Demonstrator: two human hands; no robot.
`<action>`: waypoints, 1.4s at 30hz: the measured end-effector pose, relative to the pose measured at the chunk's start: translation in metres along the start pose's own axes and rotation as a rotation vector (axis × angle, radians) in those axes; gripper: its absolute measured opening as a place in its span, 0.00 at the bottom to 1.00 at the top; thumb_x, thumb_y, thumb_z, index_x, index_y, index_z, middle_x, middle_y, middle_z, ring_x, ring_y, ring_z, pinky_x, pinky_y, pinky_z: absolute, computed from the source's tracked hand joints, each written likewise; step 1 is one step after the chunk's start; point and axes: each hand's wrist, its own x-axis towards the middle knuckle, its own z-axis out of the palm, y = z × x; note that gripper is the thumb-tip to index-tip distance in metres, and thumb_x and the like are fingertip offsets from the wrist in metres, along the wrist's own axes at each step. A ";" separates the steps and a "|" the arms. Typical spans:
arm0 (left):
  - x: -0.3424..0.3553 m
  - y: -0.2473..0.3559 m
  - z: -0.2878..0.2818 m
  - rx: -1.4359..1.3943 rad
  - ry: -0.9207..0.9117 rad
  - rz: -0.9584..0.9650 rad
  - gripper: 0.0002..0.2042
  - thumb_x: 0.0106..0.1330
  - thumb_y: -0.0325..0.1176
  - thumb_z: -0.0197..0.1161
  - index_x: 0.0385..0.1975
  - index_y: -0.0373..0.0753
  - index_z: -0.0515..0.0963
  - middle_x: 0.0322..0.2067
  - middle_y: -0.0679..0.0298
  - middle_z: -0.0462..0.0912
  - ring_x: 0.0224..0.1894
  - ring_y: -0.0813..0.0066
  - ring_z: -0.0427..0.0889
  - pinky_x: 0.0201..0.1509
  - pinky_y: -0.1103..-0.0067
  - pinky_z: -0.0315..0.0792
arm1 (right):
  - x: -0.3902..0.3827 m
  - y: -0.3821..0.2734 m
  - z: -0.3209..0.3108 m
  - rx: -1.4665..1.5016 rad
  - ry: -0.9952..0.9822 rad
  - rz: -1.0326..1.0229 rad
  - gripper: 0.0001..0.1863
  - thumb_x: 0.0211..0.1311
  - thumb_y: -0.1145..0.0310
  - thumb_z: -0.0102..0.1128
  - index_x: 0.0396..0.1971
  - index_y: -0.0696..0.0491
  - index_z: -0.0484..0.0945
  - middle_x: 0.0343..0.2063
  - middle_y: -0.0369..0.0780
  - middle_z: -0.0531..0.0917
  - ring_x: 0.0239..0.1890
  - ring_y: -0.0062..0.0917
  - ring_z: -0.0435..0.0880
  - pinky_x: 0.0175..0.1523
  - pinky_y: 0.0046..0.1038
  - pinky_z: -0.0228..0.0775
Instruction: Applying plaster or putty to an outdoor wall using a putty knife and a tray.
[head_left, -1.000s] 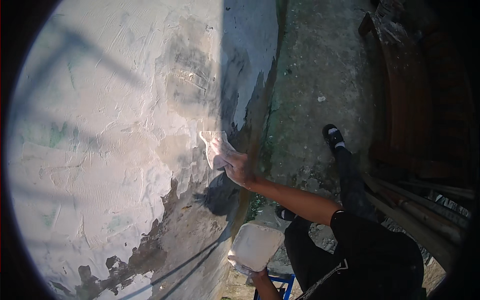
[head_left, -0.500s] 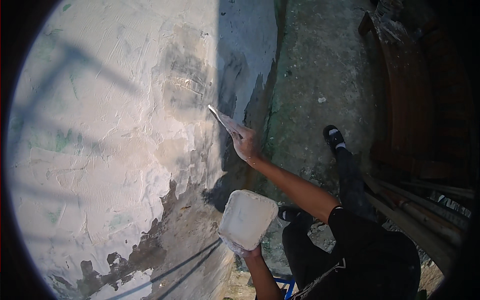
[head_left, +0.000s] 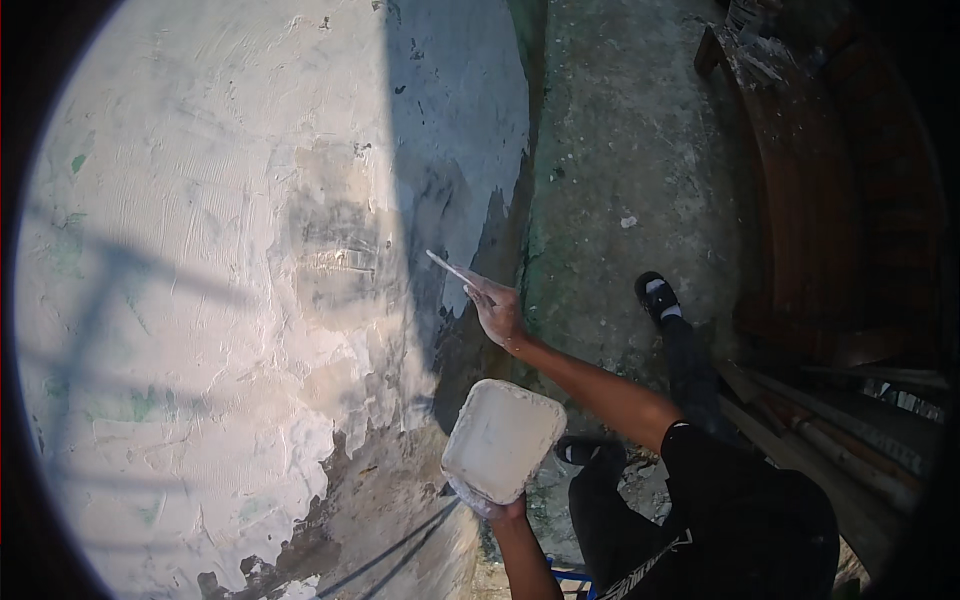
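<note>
My right hand grips a putty-smeared flat scraper, seen nearly edge-on in front of the wall; I cannot tell whether it touches the surface. Below it, my left hand holds a whitish square, shallow container from underneath, its rim and sides crusted with putty. The wall is coated in uneven white putty with green traces, leaving bare grey patches low down and near the middle. Sunlight and barred shadows fall across it, with a shaded band on the right.
A stained concrete floor runs along the wall's foot, where my dark-sandalled feet stand. At the right are a dark wooden bench and long boards and poles. Part of a blue frame shows behind my left arm.
The scraper has lifted from lying flat against the wall and turned edge-on. The container has moved up toward my right hand. The view has shifted, so the wall's upper patches sit lower.
</note>
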 end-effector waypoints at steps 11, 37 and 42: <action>0.037 -0.027 0.076 0.005 -0.013 -0.010 0.26 0.68 0.51 0.40 0.59 0.39 0.59 0.60 0.57 0.61 0.61 0.59 0.61 0.63 0.59 0.58 | 0.064 0.037 -0.004 -0.088 -0.188 0.039 0.19 0.49 0.82 0.55 0.44 0.55 0.76 0.44 0.50 0.77 0.47 0.43 0.76 0.50 0.31 0.69; 0.060 -0.108 0.183 0.025 0.090 0.040 0.26 0.68 0.52 0.40 0.58 0.41 0.61 0.59 0.58 0.64 0.60 0.59 0.64 0.62 0.60 0.60 | 0.194 -0.032 -0.048 0.130 -0.220 0.224 0.14 0.54 0.79 0.54 0.42 0.55 0.77 0.35 0.49 0.80 0.38 0.40 0.81 0.41 0.30 0.73; 0.062 -0.104 0.177 -0.045 0.045 -0.010 0.27 0.68 0.53 0.38 0.59 0.41 0.60 0.59 0.59 0.63 0.60 0.59 0.63 0.62 0.60 0.59 | 0.239 0.004 -0.050 -0.313 -0.080 0.314 0.12 0.58 0.74 0.55 0.43 0.58 0.76 0.34 0.49 0.81 0.36 0.40 0.82 0.39 0.30 0.72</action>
